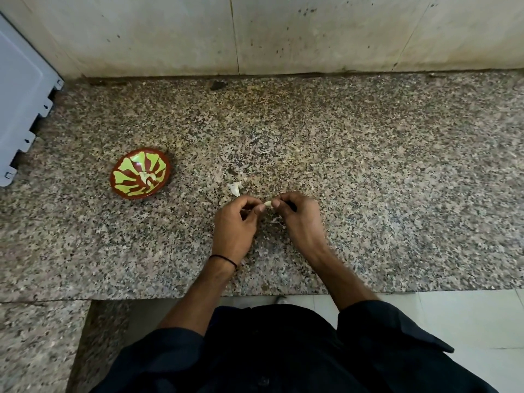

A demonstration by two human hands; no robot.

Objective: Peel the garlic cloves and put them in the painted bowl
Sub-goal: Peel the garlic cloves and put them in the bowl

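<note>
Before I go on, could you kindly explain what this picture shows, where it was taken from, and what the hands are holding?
There is no machine here: a person works with bare hands. The single picture comes from a camera worn on the person's head, looking forward and down. The left hand and the right hand pinch one garlic clove between their fingertips, above a speckled stone counter. To the left stands the painted bowl, with pale pieces, probably peeled cloves, at its centre. Just beyond the hands lies a white scrap, likely garlic skin.
</note>
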